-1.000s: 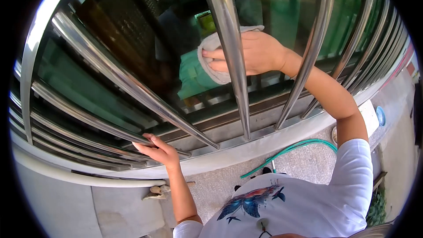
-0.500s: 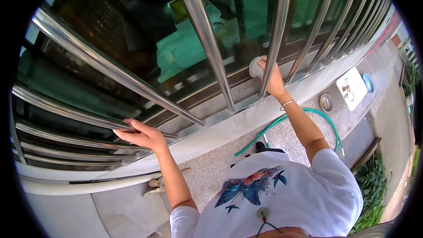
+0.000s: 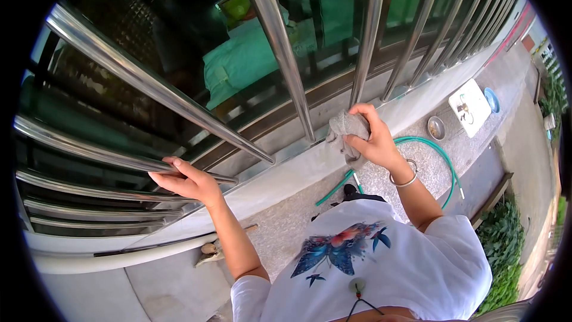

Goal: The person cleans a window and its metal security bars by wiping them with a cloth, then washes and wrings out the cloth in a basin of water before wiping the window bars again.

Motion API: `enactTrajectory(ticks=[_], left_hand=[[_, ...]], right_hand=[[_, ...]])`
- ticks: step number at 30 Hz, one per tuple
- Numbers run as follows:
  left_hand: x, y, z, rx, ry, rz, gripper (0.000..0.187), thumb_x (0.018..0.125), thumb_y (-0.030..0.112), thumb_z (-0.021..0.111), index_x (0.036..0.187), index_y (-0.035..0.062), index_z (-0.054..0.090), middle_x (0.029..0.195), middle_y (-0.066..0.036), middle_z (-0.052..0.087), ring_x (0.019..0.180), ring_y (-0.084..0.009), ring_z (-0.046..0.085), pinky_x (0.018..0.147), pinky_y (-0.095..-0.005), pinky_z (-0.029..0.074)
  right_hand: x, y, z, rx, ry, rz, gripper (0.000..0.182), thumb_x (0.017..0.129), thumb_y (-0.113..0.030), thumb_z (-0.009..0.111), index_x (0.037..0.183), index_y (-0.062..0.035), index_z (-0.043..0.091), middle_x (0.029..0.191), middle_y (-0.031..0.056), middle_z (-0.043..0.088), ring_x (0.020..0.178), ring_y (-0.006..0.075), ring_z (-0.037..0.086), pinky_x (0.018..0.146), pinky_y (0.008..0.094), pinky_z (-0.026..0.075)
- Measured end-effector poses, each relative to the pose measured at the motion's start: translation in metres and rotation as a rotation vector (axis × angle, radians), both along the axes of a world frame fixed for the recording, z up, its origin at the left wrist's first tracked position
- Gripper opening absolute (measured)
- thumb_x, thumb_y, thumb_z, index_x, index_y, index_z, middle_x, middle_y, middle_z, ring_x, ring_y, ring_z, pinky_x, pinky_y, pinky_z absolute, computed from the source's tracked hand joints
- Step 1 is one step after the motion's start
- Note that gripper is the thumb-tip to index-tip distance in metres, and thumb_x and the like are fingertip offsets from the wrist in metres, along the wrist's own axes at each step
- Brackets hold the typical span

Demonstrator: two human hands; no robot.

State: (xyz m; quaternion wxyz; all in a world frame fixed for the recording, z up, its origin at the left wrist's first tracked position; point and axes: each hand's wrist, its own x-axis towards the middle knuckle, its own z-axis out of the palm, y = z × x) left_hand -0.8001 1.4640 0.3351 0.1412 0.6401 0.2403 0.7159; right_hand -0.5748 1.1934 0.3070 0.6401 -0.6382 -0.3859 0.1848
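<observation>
At the left, my left hand [image 3: 189,183] rests against one of the shiny metal bars [image 3: 119,156], its thumb and fingers around the bar. A crumpled grey cloth [image 3: 347,134] is pinched between the thumb and fingers of my right hand [image 3: 374,137]. That hand is in front of the bars, just outside the window ledge [image 3: 286,155], and wears a bracelet at the wrist. Dark window glass [image 3: 179,42] lies behind the bars, with a pale green item showing through it.
A green hose [image 3: 438,149] curls on the ground below my right arm. Beyond it are a metal bowl [image 3: 436,127], a white board [image 3: 469,107] and a blue basin [image 3: 492,100]. A pale pipe [image 3: 137,257] runs along the wall's foot. Green plants [image 3: 503,250] grow at the right.
My right hand has come out from between the bars with the cloth, moving down and toward me. My left hand has stayed on its bar, and the view has shifted slightly.
</observation>
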Motion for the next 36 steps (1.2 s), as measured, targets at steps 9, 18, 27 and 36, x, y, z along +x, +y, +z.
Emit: enactTrajectory(ticks=[9,18,27,36], left_hand=[[-0.005,0.002,-0.005,-0.047,0.028,-0.042,0.054,0.096,0.005,0.046,0.141,-0.0029,0.019,0.114,-0.012,0.049,0.091,-0.0138,0.049,0.067,-0.0219,0.04],[-0.001,0.003,-0.009,-0.056,0.068,-0.018,0.059,0.098,0.007,0.041,0.144,-0.0047,0.007,0.127,-0.018,0.041,0.093,-0.0151,0.047,0.071,-0.0219,0.042],[-0.001,0.002,-0.019,-0.127,0.077,0.003,0.062,0.099,0.01,0.041,0.144,-0.0061,0.002,0.134,-0.021,0.034,0.1,-0.0172,0.048,0.074,-0.0234,0.044],[0.004,-0.002,-0.013,-0.136,0.086,0.121,0.062,0.099,0.009,0.041,0.145,-0.0041,0.003,0.125,-0.018,0.043,0.076,-0.0107,0.044,0.062,-0.0211,0.041]], right_hand=[[0.06,-0.008,-0.009,0.369,0.444,-0.518,0.04,0.09,-0.013,0.055,0.125,-0.0064,0.039,0.117,0.0075,0.051,0.106,0.0138,0.049,0.09,0.0261,0.042],[0.071,0.018,-0.044,0.393,0.208,-0.477,0.038,0.089,-0.007,0.061,0.122,-0.0016,0.044,0.125,0.0059,0.042,0.109,0.0117,0.045,0.092,0.0253,0.039],[0.128,0.062,-0.046,0.207,-0.786,-0.448,0.04,0.071,0.007,0.061,0.109,-0.0043,0.057,0.122,0.015,0.051,0.112,0.0317,0.049,0.098,0.0385,0.04],[0.128,0.12,-0.032,0.2,-1.566,0.021,0.03,0.072,-0.011,0.06,0.1,-0.0214,0.065,0.103,-0.0014,0.056,0.095,0.0194,0.053,0.082,0.0317,0.044]])
